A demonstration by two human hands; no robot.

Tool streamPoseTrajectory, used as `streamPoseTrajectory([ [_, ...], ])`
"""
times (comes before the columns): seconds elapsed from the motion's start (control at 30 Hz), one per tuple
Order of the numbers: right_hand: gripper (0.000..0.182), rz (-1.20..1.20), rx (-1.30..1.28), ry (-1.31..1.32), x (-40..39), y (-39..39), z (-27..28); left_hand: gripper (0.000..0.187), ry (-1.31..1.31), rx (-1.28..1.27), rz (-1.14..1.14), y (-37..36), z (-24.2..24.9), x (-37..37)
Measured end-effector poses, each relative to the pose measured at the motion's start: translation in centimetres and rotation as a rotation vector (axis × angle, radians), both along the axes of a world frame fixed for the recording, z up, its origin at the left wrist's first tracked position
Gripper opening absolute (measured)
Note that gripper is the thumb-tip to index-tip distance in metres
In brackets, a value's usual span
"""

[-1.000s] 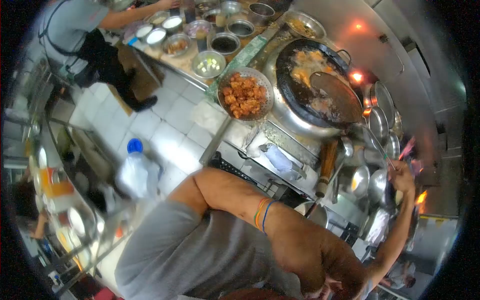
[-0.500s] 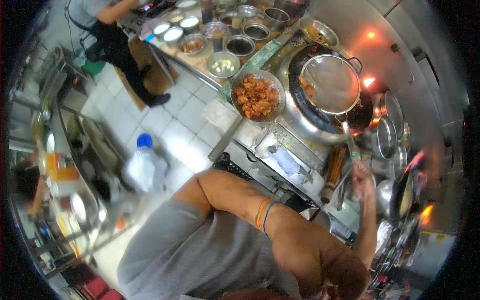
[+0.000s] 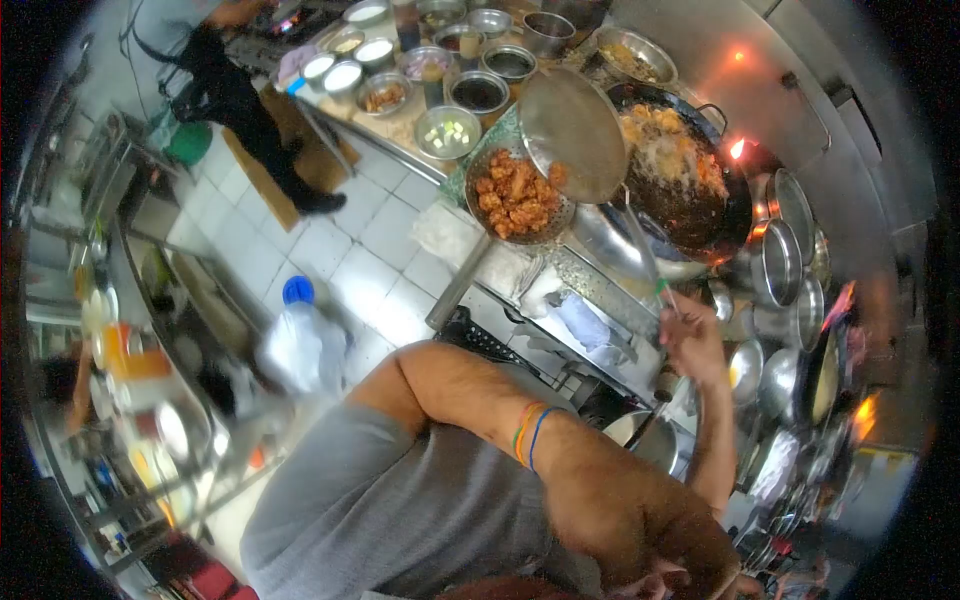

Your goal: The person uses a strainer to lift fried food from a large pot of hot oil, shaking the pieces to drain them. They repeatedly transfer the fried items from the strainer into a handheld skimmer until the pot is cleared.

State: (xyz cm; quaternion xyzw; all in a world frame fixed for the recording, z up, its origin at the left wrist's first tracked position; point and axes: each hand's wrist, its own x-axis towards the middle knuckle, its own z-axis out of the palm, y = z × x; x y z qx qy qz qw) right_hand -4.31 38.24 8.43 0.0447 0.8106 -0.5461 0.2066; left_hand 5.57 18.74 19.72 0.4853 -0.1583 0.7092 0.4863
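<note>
My right hand (image 3: pixel 695 340) is closed around the long handle of a round mesh strainer (image 3: pixel 572 130). The strainer's disc is over the edge of a perforated skimmer (image 3: pixel 481 170), covering part of it. Browned fried pieces (image 3: pixel 520 200) lie heaped in the skimmer, whose handle points down-left. To the right, a dark wok (image 3: pixel 690 225) holds bubbling oil with pale golden pieces (image 3: pixel 670 140) frying in it. My left arm, with coloured bands at the wrist, bends across my chest. My left hand (image 3: pixel 645 515) is by the bottom edge, its fingers hidden.
Metal bowls of sauces and ingredients, among them a bowl of green-and-white pieces (image 3: pixel 447 132), stand on the counter beyond. Pans (image 3: pixel 775 260) hang at right near open flames (image 3: pixel 738 149). A person in dark trousers (image 3: pixel 255 110) stands at upper left. A blue-capped container (image 3: pixel 300 335) is on the floor.
My right hand has swung the strainer left, from above the wok to above the skimmer's edge. The frying pieces in the wok are now uncovered. My left arm stays in nearly the same place.
</note>
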Motion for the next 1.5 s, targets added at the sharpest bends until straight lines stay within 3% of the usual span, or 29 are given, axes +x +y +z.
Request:
streamPoseTrajectory([
  [0.07, 0.030, 0.036, 0.080, 0.027, 0.1, -0.1, 0.3, 0.022, -0.007, 0.107, -0.058, 1.3, -1.3, 0.2],
  [0.13, 0.030, -0.017, 0.125, 0.237, 0.1, 0.8, 0.5, 0.021, -0.011, 0.211, -0.124, 0.8, -0.9, -0.2],
  [0.2, 0.031, -0.070, 0.213, 0.402, -0.5, 3.7, 0.5, 0.024, -0.025, -0.012, -0.110, -1.0, 0.2, -0.1],
  [0.23, 0.031, -0.092, 0.233, 0.524, -1.4, 4.8, 1.2, 0.024, -0.017, -0.005, -0.130, -1.2, 0.7, 0.2],
  [0.3, 0.032, -0.198, 0.299, 0.445, -3.1, 6.9, 3.4, 0.031, -0.237, -0.014, 0.025, -1.5, 1.4, 1.3],
  [0.33, 0.032, -0.205, 0.302, 0.453, -3.9, 7.4, 3.8, 0.031, -0.228, -0.012, 0.019, -0.7, 0.8, 1.4],
  [0.4, 0.032, -0.356, 0.458, 0.387, -5.5, 8.6, 4.9, 0.035, 0.074, 0.278, 0.224, 1.7, -1.2, 0.9],
  [0.43, 0.032, -0.360, 0.460, 0.399, -6.4, 10.7, 4.1, 0.035, 0.085, 0.283, 0.221, 0.9, -1.6, 0.2],
  [0.5, 0.031, -0.365, 0.698, 0.546, -9.6, 17.1, -0.9, 0.019, 0.237, 0.127, 0.340, -2.8, -2.2, -2.5],
  [0.53, 0.031, -0.378, 0.698, 0.551, -11.0, 20.3, -3.6, 0.019, 0.294, -0.036, 0.345, -4.9, -2.6, -3.7],
  [0.57, 0.031, -0.161, 0.867, 0.995, -12.2, 23.7, -6.2, 0.020, 0.350, -0.196, 0.346, -6.9, -3.4, -4.4],
  [0.6, 0.032, 0.083, 1.022, 1.434, -12.8, 25.7, -7.0, 0.015, 0.367, -0.363, 0.601, -8.5, -5.0, -4.8],
  [0.63, 0.032, 0.063, 1.036, 1.435, -12.4, 26.0, -6.7, 0.012, 0.379, -0.528, 0.854, -10.1, -7.0, -5.1],
  [0.7, 0.032, 0.057, 0.698, 0.450, -10.8, 23.8, -6.1, 0.008, 0.166, -0.965, 1.215, -13.3, -10.3, -5.6],
  [0.73, 0.032, 0.040, 0.698, 0.451, -9.9, 21.6, -4.7, 0.009, 0.045, -1.131, 1.323, -15.1, -12.4, -5.5],
  [0.8, 0.023, -0.299, 0.079, -0.106, -8.4, 17.2, -1.8, 0.011, -0.082, -1.415, 1.560, -18.3, -15.3, -4.9],
  [0.9, 0.024, -0.245, -0.047, -0.208, -7.9, 16.9, -2.5, 0.009, -0.261, -1.617, 1.822, -21.8, -18.9, -3.2],
  [1.1, 0.018, -0.434, -0.250, -0.193, -4.6, 14.6, 0.2, 0.015, -0.283, -1.915, 1.851, -24.1, -26.6, 1.0],
  [1.2, 0.026, -0.296, 0.133, 0.025, -5.2, 15.7, 0.4, 0.011, -0.420, -1.906, 1.615, -22.4, -28.7, 1.1],
  [1.23, 0.027, -0.335, 0.079, 0.047, -5.2, 14.4, 1.6, 0.012, -0.470, -1.874, 1.523, -21.8, -29.6, 0.7],
  [1.3, 0.025, -0.265, 0.214, 0.059, -5.3, 13.0, 3.9, 0.017, -0.375, -1.862, 1.500, -21.1, -31.6, -0.8],
  [1.37, 0.025, -0.271, 0.317, 0.191, -5.0, 13.9, 1.8, 0.020, -0.373, -1.836, 1.285, -20.7, -32.6, -2.3],
  [1.4, 0.030, -0.256, 0.422, 0.320, -5.2, 14.3, 0.7, 0.021, -0.533, -1.778, 1.205, -18.7, -28.9, -2.8],
  [1.43, 0.030, -0.253, 0.427, 0.322, -5.0, 14.9, -0.1, 0.021, -0.537, -1.773, 1.205, -18.6, -28.8, -3.4],
  [1.5, 0.034, -0.143, 0.624, 0.596, -3.7, 16.5, -1.0, 0.023, -0.533, -1.773, 1.013, -18.3, -29.3, -4.0],
])
